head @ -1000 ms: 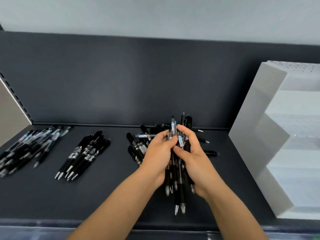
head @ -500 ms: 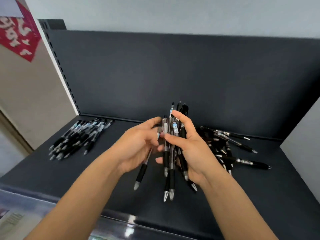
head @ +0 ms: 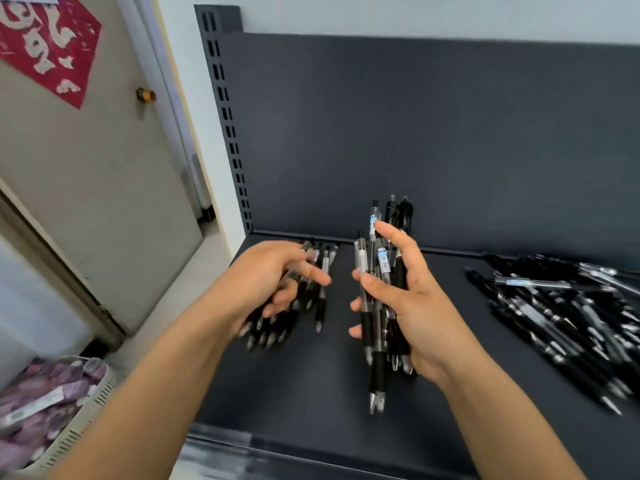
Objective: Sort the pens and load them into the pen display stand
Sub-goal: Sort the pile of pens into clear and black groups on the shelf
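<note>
Firstly, right hand point(head: 415, 306): bundle of black-and-clear plastic pens point(head: 378, 372) was gripped by curled fingers;
left hand point(head: 263, 278): blurred; grip could not be told

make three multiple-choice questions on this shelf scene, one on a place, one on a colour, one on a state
1. Where is the pale slatted plastic basket relative to the dark grey metal shelf? A on it; B lower left, off it; C behind it.
2. What colour is the paper sheet on the beige door? A green; B red; C blue.
3. What is the right hand doing? A lying flat; B hanging empty; C gripping a bundle of black-and-clear pens.
1 B: it sits past the shelf's left edge. 2 B: the sheet is plainly red. 3 C: the hand curls round the bundle.
</note>
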`<state>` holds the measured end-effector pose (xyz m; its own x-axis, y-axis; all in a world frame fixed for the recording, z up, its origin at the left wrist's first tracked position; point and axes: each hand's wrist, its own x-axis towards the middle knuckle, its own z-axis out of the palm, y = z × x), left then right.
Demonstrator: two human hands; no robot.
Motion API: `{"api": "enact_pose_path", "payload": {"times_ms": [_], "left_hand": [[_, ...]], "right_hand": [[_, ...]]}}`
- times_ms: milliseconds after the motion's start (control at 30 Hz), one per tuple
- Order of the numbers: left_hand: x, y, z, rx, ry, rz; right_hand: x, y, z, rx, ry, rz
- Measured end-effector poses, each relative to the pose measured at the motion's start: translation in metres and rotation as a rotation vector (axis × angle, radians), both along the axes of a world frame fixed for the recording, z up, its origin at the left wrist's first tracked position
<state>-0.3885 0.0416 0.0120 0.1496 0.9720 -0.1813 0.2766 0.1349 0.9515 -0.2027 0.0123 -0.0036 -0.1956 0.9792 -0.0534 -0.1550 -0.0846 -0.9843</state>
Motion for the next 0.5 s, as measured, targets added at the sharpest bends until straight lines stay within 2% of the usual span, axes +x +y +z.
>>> {"api": "enact_pose_path", "payload": {"times_ms": [267,400,500], "left_hand": [[-0.020,0.035,-0.024,0.253,0.266,0.191],[-0.020,0.049,-0.029,0.359,0.608,0.246],[-0.024,0.056,-0.031,0.321,0.749,0.224]], "right_hand": [[-0.017,0.012,0.003,-0.004,-0.019,0.036],[-0.020,0.023,0.001,-0.070,0.018,0.052],[-0.024,0.029,-0.004,-0.123,0.061,0.055]]}}
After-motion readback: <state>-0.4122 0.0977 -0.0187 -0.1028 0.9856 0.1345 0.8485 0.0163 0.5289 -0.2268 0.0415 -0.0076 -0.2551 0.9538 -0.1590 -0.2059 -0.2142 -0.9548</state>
